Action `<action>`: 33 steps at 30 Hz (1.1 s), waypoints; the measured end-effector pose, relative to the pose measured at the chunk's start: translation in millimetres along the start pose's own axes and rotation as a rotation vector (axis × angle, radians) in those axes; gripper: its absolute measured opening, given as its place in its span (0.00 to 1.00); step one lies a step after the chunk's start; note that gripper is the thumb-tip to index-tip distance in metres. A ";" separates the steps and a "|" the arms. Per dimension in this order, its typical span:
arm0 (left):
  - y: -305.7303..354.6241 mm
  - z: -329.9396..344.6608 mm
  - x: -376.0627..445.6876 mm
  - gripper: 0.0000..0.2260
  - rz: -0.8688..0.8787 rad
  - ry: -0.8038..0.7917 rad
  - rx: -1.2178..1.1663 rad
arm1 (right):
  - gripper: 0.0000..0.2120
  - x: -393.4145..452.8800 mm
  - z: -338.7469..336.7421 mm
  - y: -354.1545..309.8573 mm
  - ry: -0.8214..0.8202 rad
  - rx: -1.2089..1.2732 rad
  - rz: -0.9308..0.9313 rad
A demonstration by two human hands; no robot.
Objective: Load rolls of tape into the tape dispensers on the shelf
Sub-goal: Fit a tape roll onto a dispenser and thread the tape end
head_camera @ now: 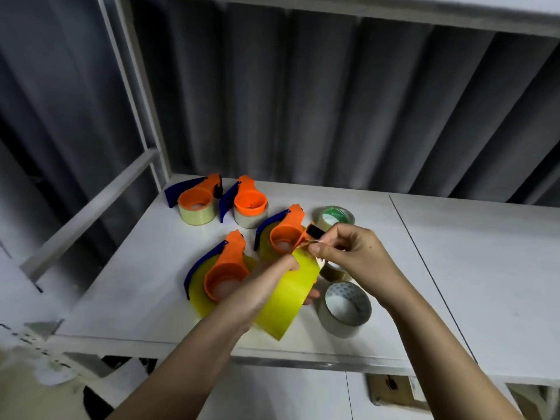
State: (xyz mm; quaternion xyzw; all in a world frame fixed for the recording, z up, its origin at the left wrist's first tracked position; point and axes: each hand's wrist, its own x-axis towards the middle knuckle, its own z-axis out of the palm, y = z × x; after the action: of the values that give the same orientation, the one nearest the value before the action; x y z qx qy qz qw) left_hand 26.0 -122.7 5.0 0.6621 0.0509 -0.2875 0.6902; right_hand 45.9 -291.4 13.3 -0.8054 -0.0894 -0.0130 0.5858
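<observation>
My left hand (266, 286) grips a yellow tape roll (288, 298) held on edge above the white shelf (469, 268). An orange and black dispenser tip (310, 233) sticks up at the roll's top. There my right hand (348, 253) pinches the tape end (306, 244) between thumb and forefinger. Several orange-and-blue dispensers lie on the shelf. Two are at the back (194, 201) (248, 204), one is in the middle (283, 234), and one is at the front left (224, 274).
Loose rolls lie to the right: a green-cored one (335, 216), a clear one (347, 309), and a brownish one (335, 274) partly hidden under my right hand. A white frame post (133, 86) stands at the left, with a grey curtain behind.
</observation>
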 end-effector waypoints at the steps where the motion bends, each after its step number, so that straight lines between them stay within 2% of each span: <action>1: -4.2 -1.0 1.0 0.16 -0.001 -0.030 0.007 | 0.05 -0.7 1.5 2.1 -0.009 0.016 -0.015; 4: -9.8 4.5 2.3 0.17 0.016 -0.054 0.023 | 0.06 -3.1 6.4 10.5 0.017 0.037 -0.051; 8: -9.6 13.2 10.6 0.13 0.130 0.084 0.057 | 0.09 -8.7 11.7 19.4 0.108 0.077 -0.064; 11: -12.4 8.3 16.7 0.15 0.122 0.109 0.112 | 0.11 -12.1 14.6 20.7 0.188 0.049 -0.062; 15: -10.2 -2.1 22.5 0.22 0.075 0.122 0.247 | 0.06 -14.0 20.3 29.8 0.336 -0.324 -0.133; 17: -13.6 -6.9 25.9 0.33 0.026 0.093 0.256 | 0.07 -14.1 23.3 34.3 0.346 -0.404 -0.130; 18: -13.6 -7.7 27.3 0.36 -0.002 0.098 0.257 | 0.07 -13.0 24.7 35.6 0.344 -0.393 -0.123; 19: -13.6 -8.2 27.0 0.33 -0.017 0.120 0.257 | 0.08 -11.5 25.7 36.5 0.345 -0.376 -0.117; 22: -23.5 -8.4 37.8 0.12 0.024 0.191 0.269 | 0.08 -7.0 28.3 37.7 0.337 -0.348 -0.137; 23: -23.1 -3.9 37.1 0.11 0.051 0.201 0.260 | 0.09 -5.7 30.0 37.5 0.336 -0.353 -0.140; 27: -27.2 -0.2 44.0 0.23 0.122 0.295 0.254 | 0.12 -3.2 34.6 39.8 0.397 -0.408 -0.156; 33: -28.6 -4.0 47.1 0.19 0.184 0.335 0.323 | 0.08 -3.3 39.3 41.0 0.429 -0.437 -0.151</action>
State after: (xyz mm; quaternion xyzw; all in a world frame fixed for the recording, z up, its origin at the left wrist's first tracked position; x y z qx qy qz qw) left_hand 53.0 -133.2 -42.0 0.8041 0.0572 -0.1142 0.5806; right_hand 46.0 -266.9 -38.0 -0.8821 -0.0186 -0.2449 0.4019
